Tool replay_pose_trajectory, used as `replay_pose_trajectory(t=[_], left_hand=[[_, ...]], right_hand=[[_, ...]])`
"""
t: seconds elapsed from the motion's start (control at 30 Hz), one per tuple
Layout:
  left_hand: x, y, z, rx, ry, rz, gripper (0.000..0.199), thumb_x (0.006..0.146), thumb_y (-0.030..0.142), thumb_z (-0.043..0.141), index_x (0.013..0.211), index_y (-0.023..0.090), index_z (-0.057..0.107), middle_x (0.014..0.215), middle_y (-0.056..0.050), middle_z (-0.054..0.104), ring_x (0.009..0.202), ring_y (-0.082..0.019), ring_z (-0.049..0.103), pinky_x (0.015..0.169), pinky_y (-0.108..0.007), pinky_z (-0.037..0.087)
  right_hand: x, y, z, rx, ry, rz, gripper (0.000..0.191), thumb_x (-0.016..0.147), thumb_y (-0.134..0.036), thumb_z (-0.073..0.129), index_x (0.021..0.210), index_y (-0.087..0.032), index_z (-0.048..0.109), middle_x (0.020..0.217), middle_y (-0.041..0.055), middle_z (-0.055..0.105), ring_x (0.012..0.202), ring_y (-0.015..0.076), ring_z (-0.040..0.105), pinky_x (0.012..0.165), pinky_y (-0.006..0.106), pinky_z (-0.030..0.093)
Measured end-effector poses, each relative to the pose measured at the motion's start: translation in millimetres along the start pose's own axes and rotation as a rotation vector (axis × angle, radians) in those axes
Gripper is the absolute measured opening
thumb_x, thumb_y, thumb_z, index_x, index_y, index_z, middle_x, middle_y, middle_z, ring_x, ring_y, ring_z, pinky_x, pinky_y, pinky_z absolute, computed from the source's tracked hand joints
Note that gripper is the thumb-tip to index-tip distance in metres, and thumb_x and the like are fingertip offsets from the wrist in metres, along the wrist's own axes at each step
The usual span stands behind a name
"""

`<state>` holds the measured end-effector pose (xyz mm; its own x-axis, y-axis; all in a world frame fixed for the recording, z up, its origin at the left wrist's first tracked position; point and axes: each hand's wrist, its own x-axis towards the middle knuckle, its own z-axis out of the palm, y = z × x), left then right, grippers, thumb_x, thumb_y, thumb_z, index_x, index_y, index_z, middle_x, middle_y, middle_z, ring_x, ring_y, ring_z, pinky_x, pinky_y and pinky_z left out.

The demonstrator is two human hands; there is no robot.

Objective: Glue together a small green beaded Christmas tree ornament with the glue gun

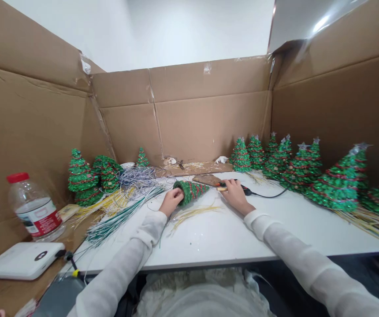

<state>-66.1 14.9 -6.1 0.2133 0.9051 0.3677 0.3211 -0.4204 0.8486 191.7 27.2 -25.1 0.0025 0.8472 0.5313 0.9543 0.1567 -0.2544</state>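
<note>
A small green Christmas tree (pixel 194 190) with red trim lies on its side on the white table. My left hand (pixel 172 200) grips it at its wide base, fingers curled at the opening, and the tip points right. In my right hand (pixel 235 196) is a black and orange soldering iron (pixel 246 191), its black cord trailing right. The iron's front end lies by a small brown board (pixel 206 179); the exact tip is hard to make out. A pale yellow stick-like piece shows under my right fingers. Loose yellow strands (pixel 189 214) lie below the tree.
Finished-looking trees with clear stars (pixel 336 185) stand along the right; more trees (pixel 81 176) stand at the left. Bundles of green (pixel 120 220), yellow and purple wire spread left of my hand. A bottle (pixel 37 211) and white power bank (pixel 22 260) sit far left. Cardboard walls (pixel 209 119) enclose the table.
</note>
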Motion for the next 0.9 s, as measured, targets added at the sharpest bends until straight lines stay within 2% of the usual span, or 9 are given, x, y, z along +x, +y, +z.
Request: replay_pose_trajectory(t=[0.13, 0.33, 0.67, 0.9], left_hand=[[0, 1, 0.7, -0.026, 0.043, -0.035, 0.022, 0.062, 0.033, 0.054, 0.054, 0.016, 0.043, 0.046, 0.008, 0.033, 0.046, -0.006, 0.029, 0.046, -0.019, 0.022], [0, 3, 0.2, -0.056, 0.084, -0.066, 0.020, 0.059, 0.030, 0.056, 0.052, 0.016, 0.042, 0.045, 0.009, 0.033, 0.044, -0.004, 0.028, 0.045, -0.018, 0.021], [-2, 10, 0.3, -0.046, 0.105, -0.081, 0.018, 0.056, 0.029, 0.053, 0.051, 0.017, 0.040, 0.044, 0.009, 0.035, 0.043, -0.004, 0.029, 0.045, -0.017, 0.023], [-3, 12, -0.1, 0.005, 0.126, -0.061, 0.015, 0.056, 0.027, 0.051, 0.052, 0.017, 0.041, 0.047, 0.008, 0.038, 0.045, -0.006, 0.035, 0.047, -0.018, 0.027]], right_hand=[[-2, -5, -4, 0.041, -0.051, -0.021, 0.031, 0.077, -0.020, 0.051, 0.106, -0.014, 0.058, 0.099, 0.0110, 0.055, 0.093, 0.0247, 0.041, 0.083, 0.032, 0.031], [-2, -3, -2, 0.100, -0.048, -0.031, 0.028, 0.077, -0.019, 0.049, 0.102, -0.016, 0.060, 0.097, 0.0101, 0.055, 0.090, 0.0243, 0.040, 0.081, 0.032, 0.031], [-1, -2, -1, 0.154, -0.042, -0.036, 0.027, 0.076, -0.017, 0.048, 0.099, -0.016, 0.061, 0.095, 0.0102, 0.056, 0.087, 0.0237, 0.040, 0.079, 0.033, 0.032], [0, -2, -1, 0.157, -0.010, -0.038, 0.024, 0.076, -0.017, 0.048, 0.095, -0.016, 0.062, 0.091, 0.0092, 0.058, 0.086, 0.0236, 0.041, 0.079, 0.033, 0.032]])
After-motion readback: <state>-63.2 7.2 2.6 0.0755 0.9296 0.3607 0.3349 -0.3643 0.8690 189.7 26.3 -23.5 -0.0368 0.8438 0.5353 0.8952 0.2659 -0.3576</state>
